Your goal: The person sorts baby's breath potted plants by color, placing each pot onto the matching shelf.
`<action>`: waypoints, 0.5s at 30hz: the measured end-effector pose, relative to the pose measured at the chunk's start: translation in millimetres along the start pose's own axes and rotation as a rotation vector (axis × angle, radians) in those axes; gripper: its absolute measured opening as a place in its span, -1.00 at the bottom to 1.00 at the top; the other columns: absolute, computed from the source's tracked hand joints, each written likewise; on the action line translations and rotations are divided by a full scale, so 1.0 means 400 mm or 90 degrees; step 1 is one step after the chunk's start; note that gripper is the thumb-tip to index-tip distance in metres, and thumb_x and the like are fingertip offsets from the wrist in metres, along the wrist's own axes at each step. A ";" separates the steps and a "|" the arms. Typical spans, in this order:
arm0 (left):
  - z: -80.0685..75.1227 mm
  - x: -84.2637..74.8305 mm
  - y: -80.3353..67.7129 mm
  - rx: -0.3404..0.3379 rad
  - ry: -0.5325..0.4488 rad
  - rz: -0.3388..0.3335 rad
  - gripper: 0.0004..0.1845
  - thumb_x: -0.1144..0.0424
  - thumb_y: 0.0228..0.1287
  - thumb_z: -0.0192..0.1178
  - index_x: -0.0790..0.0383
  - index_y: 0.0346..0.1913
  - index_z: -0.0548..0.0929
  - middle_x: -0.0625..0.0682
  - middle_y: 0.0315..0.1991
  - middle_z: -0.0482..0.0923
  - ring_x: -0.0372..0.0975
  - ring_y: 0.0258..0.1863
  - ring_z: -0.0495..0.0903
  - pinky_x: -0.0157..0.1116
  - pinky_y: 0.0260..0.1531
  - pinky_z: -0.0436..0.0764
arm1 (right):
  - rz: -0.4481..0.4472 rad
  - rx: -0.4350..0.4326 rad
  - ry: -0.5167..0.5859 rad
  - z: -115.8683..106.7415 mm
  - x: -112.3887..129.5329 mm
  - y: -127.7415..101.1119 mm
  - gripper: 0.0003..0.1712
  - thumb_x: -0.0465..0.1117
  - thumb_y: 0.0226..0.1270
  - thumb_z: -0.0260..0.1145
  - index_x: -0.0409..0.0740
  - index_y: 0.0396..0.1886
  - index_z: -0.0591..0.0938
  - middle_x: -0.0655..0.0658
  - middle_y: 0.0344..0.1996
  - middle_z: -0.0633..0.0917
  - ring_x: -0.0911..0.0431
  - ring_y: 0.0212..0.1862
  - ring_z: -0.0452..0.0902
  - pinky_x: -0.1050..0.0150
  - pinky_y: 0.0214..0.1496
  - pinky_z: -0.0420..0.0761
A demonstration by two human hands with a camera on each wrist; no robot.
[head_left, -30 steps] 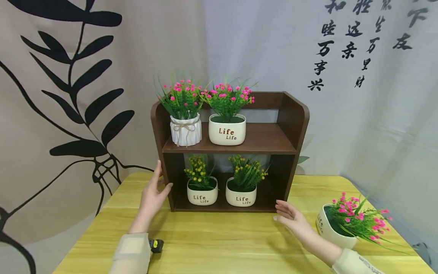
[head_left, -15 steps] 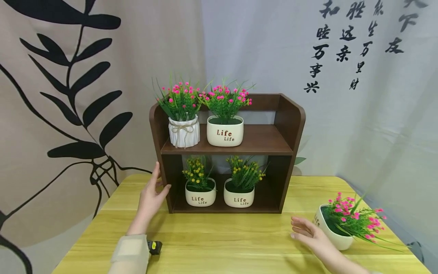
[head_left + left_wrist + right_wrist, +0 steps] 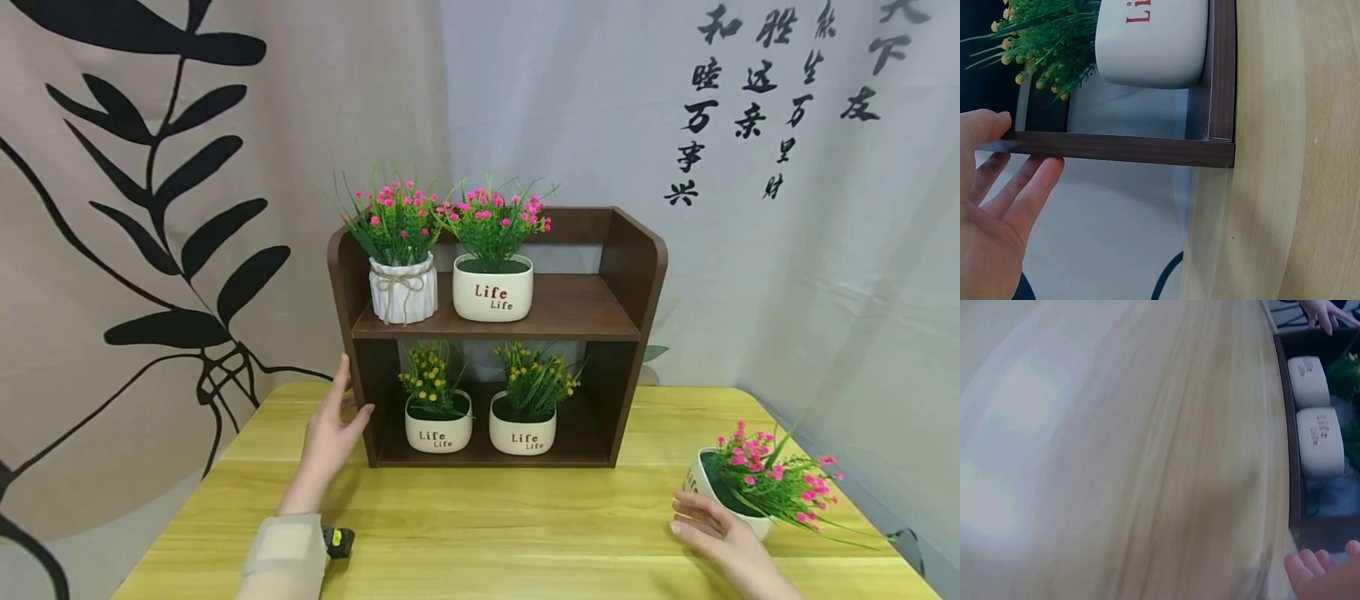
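Observation:
A dark brown two-tier shelf (image 3: 495,333) stands on the table. My left hand (image 3: 327,450) grips its left side panel, thumb on the inner side and fingers along the outside, as the left wrist view shows. My right hand (image 3: 723,542), fingers loosely bent and holding nothing, is in front of a tilted white pot of pink flowers (image 3: 750,492) on the right; whether it touches the pot I cannot tell. On the upper tier are a white pot tied with twine (image 3: 403,292) and a "Life" pot (image 3: 492,290), both with pink flowers. Two yellow-flowered pots (image 3: 438,425) stand below.
The wood-grain table (image 3: 480,533) extends in front of the shelf and to both sides. A small black object with a yellow mark (image 3: 341,542) is by the left wrist. Behind hangs a pale curtain (image 3: 570,100) with printed leaves and characters.
My right hand has moved right, away from the shelf's lower right corner to the tilted flower pot. The left hand has stayed on the side panel.

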State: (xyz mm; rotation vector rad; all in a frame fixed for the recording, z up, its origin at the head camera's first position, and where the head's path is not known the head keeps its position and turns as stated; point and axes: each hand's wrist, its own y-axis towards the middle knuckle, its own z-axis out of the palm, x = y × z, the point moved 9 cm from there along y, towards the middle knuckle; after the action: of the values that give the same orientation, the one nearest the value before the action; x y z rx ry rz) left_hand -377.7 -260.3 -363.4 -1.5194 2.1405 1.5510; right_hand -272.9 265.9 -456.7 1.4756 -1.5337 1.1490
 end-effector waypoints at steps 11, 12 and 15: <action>0.000 0.002 0.000 -0.007 0.004 0.004 0.01 0.48 0.21 0.29 -0.09 0.57 -0.06 0.41 0.24 0.38 0.21 -0.09 0.61 0.03 -0.36 0.66 | 0.134 -0.074 -0.012 -0.118 -0.083 -0.035 -0.28 0.11 0.38 0.24 -0.46 0.19 0.49 -0.23 -0.07 0.69 -0.01 -0.08 0.65 0.13 -0.06 0.64; 0.000 0.003 0.000 -0.007 0.004 0.004 0.01 0.48 0.21 0.29 -0.10 0.56 -0.07 0.41 0.24 0.38 0.22 -0.09 0.61 0.03 -0.36 0.66 | 0.148 -0.084 -0.013 -0.132 -0.090 -0.037 -0.27 0.14 0.36 0.24 -0.46 0.16 0.52 -0.21 -0.12 0.71 -0.01 -0.11 0.66 0.12 -0.07 0.64; 0.000 0.004 0.002 -0.008 0.002 0.003 0.02 0.47 0.21 0.29 -0.14 0.56 -0.08 0.40 0.25 0.38 0.21 -0.09 0.61 0.03 -0.36 0.66 | 0.182 -0.104 -0.013 -0.172 -0.113 -0.037 -0.18 0.22 0.32 0.24 -0.51 0.11 0.52 -0.17 -0.23 0.73 -0.01 -0.18 0.67 0.11 -0.09 0.65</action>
State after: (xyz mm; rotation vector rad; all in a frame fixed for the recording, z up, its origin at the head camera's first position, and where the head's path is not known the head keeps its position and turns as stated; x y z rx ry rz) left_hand -379.3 -261.5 -363.8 -1.5230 2.1414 1.5674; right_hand -259.8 346.9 -472.3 1.1901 -1.8514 1.1383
